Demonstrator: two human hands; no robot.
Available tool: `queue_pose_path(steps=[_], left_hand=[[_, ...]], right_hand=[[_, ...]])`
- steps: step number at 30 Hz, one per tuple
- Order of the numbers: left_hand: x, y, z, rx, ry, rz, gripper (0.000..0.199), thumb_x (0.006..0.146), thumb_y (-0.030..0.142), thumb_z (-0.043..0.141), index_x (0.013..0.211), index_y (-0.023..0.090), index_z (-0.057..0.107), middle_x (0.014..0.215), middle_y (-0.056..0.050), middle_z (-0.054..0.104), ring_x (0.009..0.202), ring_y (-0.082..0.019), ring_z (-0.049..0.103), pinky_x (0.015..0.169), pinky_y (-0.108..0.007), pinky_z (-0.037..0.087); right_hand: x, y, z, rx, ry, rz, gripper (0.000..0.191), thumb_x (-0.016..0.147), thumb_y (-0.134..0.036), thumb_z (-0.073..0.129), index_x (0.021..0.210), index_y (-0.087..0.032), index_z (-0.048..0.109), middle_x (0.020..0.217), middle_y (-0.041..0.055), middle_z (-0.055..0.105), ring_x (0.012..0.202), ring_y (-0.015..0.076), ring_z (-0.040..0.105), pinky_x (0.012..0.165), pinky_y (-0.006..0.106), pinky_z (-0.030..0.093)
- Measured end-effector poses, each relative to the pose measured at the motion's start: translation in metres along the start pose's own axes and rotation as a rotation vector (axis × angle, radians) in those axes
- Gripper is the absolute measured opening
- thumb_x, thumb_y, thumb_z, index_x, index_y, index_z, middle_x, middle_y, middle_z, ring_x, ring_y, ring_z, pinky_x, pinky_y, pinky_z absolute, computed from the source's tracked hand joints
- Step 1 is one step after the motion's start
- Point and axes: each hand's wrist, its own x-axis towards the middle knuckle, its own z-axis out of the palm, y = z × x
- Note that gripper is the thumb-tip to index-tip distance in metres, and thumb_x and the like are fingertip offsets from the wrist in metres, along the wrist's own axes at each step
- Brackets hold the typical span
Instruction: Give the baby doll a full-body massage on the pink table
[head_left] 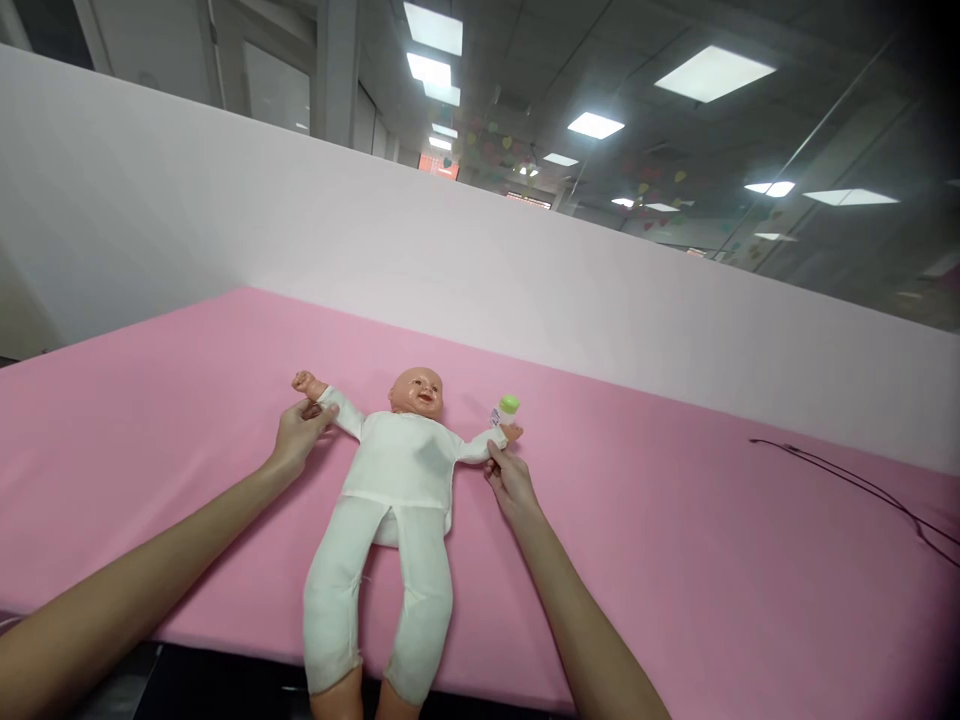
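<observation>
Two grips on baby doll [401,470]: left grip [302,436] clenching one sleeve [339,411], right grip [510,482] grasping other; green-capped bottle [505,411] beside doll's hand [512,432].

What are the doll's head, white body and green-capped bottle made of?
The doll's head looks like moulded vinyl or hard plastic, smooth with a soft sheen. Its white body seems to be stuffed cloth, showing seams and wrinkles. The bottle's green cap looks glossy, probably plastic; the rest of the bottle is too small to tell.
</observation>
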Motion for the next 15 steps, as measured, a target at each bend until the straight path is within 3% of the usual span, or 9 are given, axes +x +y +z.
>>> queue_pose_path(steps=[2, 5, 8, 10, 12, 15], left_hand=[[-0.001, 0.000, 0.000, 0.061, -0.023, 0.076, 0.040, 0.078, 0.048, 0.078, 0.100, 0.015, 0.069, 0.102, -0.011, 0.075, 0.094, -0.029, 0.070, 0.079, -0.037, 0.057], [-0.008, 0.000, 0.004, 0.265, -0.158, 0.375, 0.030, 0.090, 0.039, 0.070, 0.112, 0.019, 0.073, 0.116, -0.010, 0.076, 0.103, -0.028, 0.069, 0.085, -0.037, 0.057], [-0.014, -0.004, 0.008, 0.456, -0.381, 0.762, 0.025, 0.100, 0.028, 0.059, 0.118, 0.024, 0.076, 0.123, -0.008, 0.076, 0.113, -0.027, 0.066, 0.093, -0.041, 0.055], [-0.016, -0.008, 0.010, 0.530, -0.483, 0.951, 0.031, 0.103, 0.019, 0.052, 0.120, 0.026, 0.077, 0.123, -0.007, 0.076, 0.118, -0.026, 0.063, 0.096, -0.043, 0.055], [-0.017, -0.011, 0.011, 0.561, -0.496, 1.015, 0.036, 0.104, 0.016, 0.048, 0.120, 0.027, 0.078, 0.122, -0.006, 0.077, 0.117, -0.026, 0.063, 0.094, -0.043, 0.056], [-0.017, -0.009, 0.011, 0.535, -0.452, 0.921, 0.030, 0.102, 0.021, 0.053, 0.118, 0.027, 0.078, 0.122, -0.007, 0.077, 0.116, -0.027, 0.064, 0.096, -0.044, 0.055]], right_hand=[[-0.001, -0.001, 0.000, -0.023, -0.030, -0.023, 0.043, 0.066, -0.054, 0.091, 0.090, -0.023, 0.073, 0.068, 0.0002, 0.064, 0.059, 0.0167, 0.057, 0.058, 0.032, 0.053], [-0.011, -0.011, 0.008, -0.105, -0.172, -0.196, 0.046, 0.069, -0.046, 0.091, 0.106, -0.023, 0.077, 0.095, 0.0045, 0.076, 0.082, 0.0212, 0.068, 0.076, 0.035, 0.057], [-0.025, -0.020, 0.017, -0.299, -0.472, -0.347, 0.033, 0.078, -0.038, 0.085, 0.108, -0.026, 0.082, 0.121, 0.0077, 0.075, 0.112, 0.0281, 0.068, 0.095, 0.041, 0.055], [-0.032, -0.021, 0.020, -0.422, -0.636, -0.410, 0.024, 0.086, -0.035, 0.076, 0.108, -0.029, 0.084, 0.129, 0.0070, 0.073, 0.121, 0.0286, 0.065, 0.102, 0.043, 0.053], [-0.035, -0.021, 0.022, -0.471, -0.686, -0.441, 0.023, 0.089, -0.032, 0.073, 0.108, -0.032, 0.084, 0.129, 0.0061, 0.073, 0.124, 0.0279, 0.065, 0.107, 0.044, 0.050], [-0.032, -0.020, 0.022, -0.406, -0.599, -0.404, 0.025, 0.084, -0.032, 0.077, 0.108, -0.031, 0.084, 0.127, 0.0058, 0.074, 0.122, 0.0289, 0.066, 0.106, 0.045, 0.051]])
